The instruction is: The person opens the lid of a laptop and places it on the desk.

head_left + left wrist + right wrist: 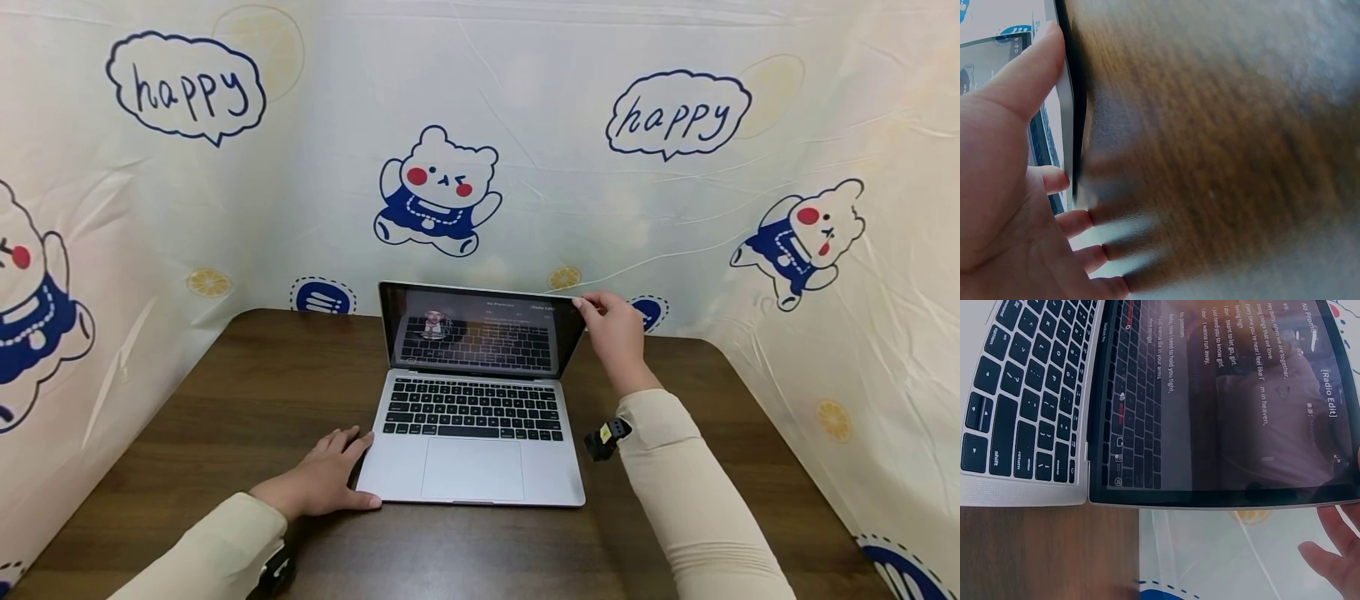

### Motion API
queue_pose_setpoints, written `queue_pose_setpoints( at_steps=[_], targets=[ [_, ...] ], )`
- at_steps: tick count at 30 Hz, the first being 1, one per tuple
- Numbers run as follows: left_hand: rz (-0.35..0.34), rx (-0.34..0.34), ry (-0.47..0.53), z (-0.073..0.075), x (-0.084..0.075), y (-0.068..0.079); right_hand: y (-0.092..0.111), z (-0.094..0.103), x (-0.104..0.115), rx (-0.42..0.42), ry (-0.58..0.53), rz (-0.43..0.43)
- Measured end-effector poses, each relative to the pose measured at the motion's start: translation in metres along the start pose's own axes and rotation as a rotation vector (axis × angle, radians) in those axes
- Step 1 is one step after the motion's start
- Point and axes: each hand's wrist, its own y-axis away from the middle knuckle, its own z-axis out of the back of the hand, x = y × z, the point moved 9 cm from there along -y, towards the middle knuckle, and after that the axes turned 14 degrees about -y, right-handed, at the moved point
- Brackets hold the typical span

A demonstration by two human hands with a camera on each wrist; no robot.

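A silver laptop [472, 471] sits with its lid raised, its dark screen [480, 333] showing song lyrics and a small figure. At the lid's top right corner, my right hand [615, 337] pinches the edge between thumb and fingers. The right wrist view shows those fingers [1338, 534] at the screen's edge, partly out of frame. My left hand [322, 475] rests at the base's front left corner, thumb along the front edge and index finger at the left side. In the left wrist view its fingers [1091, 257] are spread, with tips down at the table.
The laptop stands on a dark brown wooden table [300, 392]. A pale curtain [540, 75] printed with bears, lemon slices and "happy" bubbles surrounds the table at the back and both sides. A small black device [606, 439] is strapped at the right wrist.
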Motion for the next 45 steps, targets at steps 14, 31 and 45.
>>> queue_pose_setpoints(
  at_steps=[14, 31, 45],
  targets=[
    [0.019, 0.014, 0.004, -0.004, 0.003, -0.004, -0.006, -0.002, 0.0, 0.002, 0.027, 0.016],
    [-0.008, 0.01, 0.004, 0.001, -0.001, -0.003, -0.013, -0.006, -0.002, 0.016, 0.036, -0.02],
    [-0.002, 0.02, 0.008, 0.001, -0.001, -0.002, -0.017, -0.008, -0.003, 0.016, 0.04, -0.027]
  ],
)
